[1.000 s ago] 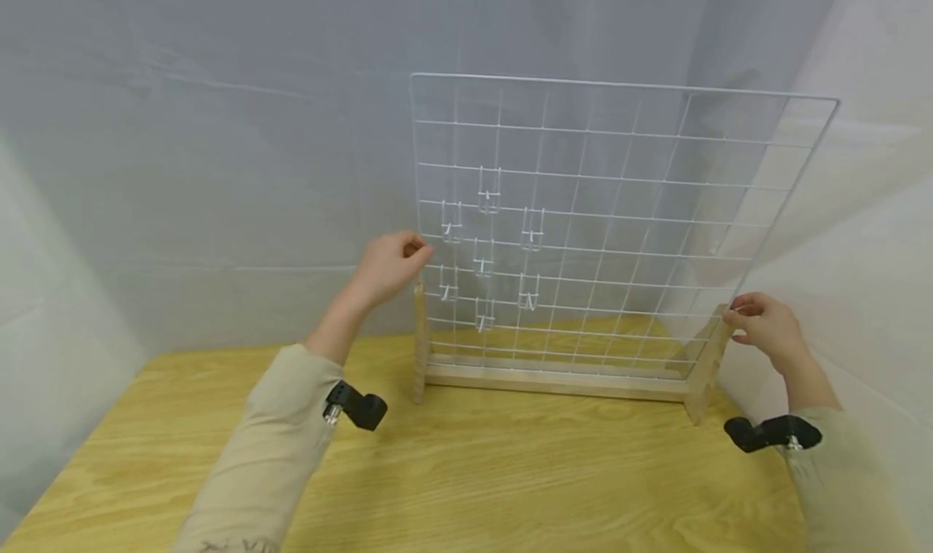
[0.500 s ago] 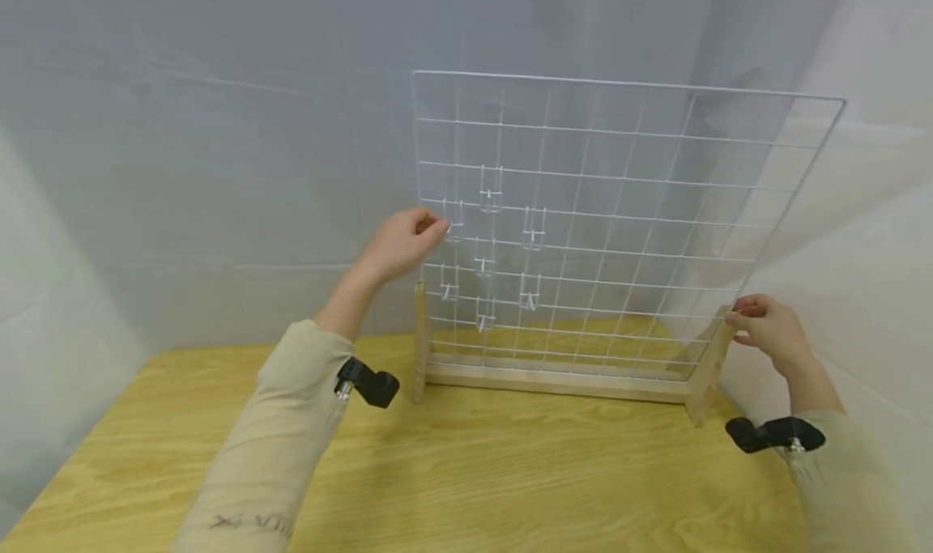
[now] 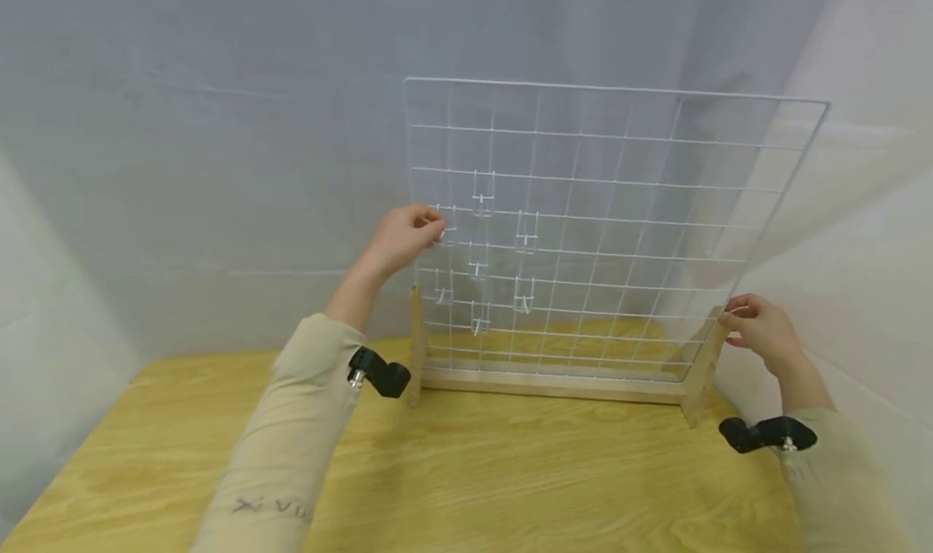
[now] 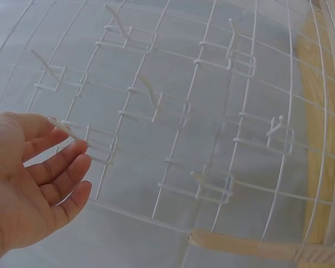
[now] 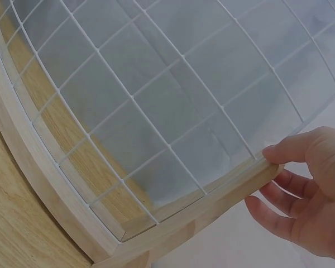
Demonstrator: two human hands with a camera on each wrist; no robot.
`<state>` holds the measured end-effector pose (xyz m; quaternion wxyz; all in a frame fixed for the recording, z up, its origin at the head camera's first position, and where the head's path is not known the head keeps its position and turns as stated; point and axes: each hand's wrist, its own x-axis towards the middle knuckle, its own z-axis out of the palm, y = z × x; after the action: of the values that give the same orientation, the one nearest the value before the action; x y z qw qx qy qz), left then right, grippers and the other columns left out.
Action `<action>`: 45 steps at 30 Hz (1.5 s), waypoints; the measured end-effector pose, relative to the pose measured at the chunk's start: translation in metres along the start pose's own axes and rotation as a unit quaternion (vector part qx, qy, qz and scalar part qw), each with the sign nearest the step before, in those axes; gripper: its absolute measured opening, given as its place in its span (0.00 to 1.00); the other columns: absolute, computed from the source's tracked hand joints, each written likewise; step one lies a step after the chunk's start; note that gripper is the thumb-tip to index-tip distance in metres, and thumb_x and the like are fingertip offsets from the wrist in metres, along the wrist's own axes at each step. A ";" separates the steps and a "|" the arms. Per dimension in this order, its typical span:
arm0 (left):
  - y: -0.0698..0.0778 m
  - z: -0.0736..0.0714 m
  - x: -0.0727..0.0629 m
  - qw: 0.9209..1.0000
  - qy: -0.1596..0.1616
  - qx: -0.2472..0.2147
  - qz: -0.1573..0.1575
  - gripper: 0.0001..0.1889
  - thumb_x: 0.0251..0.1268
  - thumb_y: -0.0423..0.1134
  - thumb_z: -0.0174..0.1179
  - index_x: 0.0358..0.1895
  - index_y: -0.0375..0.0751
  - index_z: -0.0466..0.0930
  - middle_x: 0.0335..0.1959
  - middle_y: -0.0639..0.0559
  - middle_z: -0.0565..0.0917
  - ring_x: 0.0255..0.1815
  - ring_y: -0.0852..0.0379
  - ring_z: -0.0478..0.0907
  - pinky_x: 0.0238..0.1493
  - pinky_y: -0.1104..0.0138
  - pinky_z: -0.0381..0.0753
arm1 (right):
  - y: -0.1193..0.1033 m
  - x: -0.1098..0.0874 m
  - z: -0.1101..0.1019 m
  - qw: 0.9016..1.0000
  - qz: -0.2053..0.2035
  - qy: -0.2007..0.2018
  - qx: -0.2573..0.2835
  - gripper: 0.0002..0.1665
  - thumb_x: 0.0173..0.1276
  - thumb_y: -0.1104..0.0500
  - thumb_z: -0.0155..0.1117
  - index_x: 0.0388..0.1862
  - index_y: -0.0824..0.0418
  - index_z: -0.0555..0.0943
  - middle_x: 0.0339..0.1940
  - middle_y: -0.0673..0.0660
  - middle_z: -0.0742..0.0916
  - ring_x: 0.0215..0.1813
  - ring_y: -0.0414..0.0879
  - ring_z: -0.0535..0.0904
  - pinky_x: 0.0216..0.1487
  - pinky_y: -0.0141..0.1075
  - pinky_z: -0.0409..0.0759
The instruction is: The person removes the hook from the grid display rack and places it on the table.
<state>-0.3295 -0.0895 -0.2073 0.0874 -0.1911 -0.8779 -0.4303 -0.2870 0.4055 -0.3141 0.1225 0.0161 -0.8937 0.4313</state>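
A white wire grid panel (image 3: 605, 180) stands upright in a light wooden stand (image 3: 554, 383). Several white wire hooks hang on the grid's left part, among them an upper hook (image 3: 483, 200). With thumb and forefinger my left hand (image 3: 406, 236) pinches the prong of the leftmost upper hook (image 4: 71, 133); the other fingers are loosely bent, as the left wrist view shows. My right hand (image 3: 761, 328) grips the top of the stand's right side post (image 5: 262, 176) between thumb and fingers, beside the grid's edge.
Everything stands on a yellow wood-grain table (image 3: 466, 464). Pale sheeting (image 3: 219, 132) hangs close behind the grid and down the right side. The stand's left post (image 3: 416, 342) rises below my left forearm's reach. Black cameras are strapped to both forearms.
My left hand has moved up and right from the grid's left edge to the hook's prong. The right hand has stayed on the post. The whole view has shifted slightly.
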 end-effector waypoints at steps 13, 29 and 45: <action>0.001 0.011 0.007 0.999 0.007 -0.053 -0.004 0.12 0.66 0.34 0.53 0.43 0.26 0.79 0.32 0.42 0.81 0.31 0.58 0.74 0.33 0.71 0.73 | 0.001 -0.002 0.002 1.000 0.005 0.004 -0.006 0.19 0.70 0.63 0.51 0.49 0.78 0.65 0.38 0.64 0.76 0.31 0.30 0.72 0.32 0.28 0.80; 0.007 0.008 0.009 0.980 -0.005 -0.176 -0.090 0.10 0.63 0.29 0.54 0.43 0.25 0.76 0.22 0.53 0.79 0.23 0.61 0.75 0.40 0.64 0.78 | 0.000 -0.002 0.003 1.000 0.004 0.012 -0.001 0.18 0.69 0.63 0.51 0.49 0.78 0.65 0.34 0.59 0.76 0.31 0.30 0.72 0.31 0.29 0.80; 0.007 -0.004 -0.003 0.974 -0.011 -0.213 -0.079 0.08 0.61 0.27 0.54 0.42 0.26 0.75 0.24 0.54 0.80 0.26 0.62 0.77 0.35 0.71 0.77 | -0.001 -0.002 0.001 1.000 -0.010 0.015 0.003 0.17 0.69 0.63 0.51 0.49 0.77 0.65 0.35 0.57 0.75 0.31 0.30 0.73 0.31 0.28 0.79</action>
<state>-0.3244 -0.0897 -0.2007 0.0011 -0.1399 -0.7790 -0.6112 -0.2851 0.4044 -0.3142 0.1398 0.0191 -0.8902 0.4332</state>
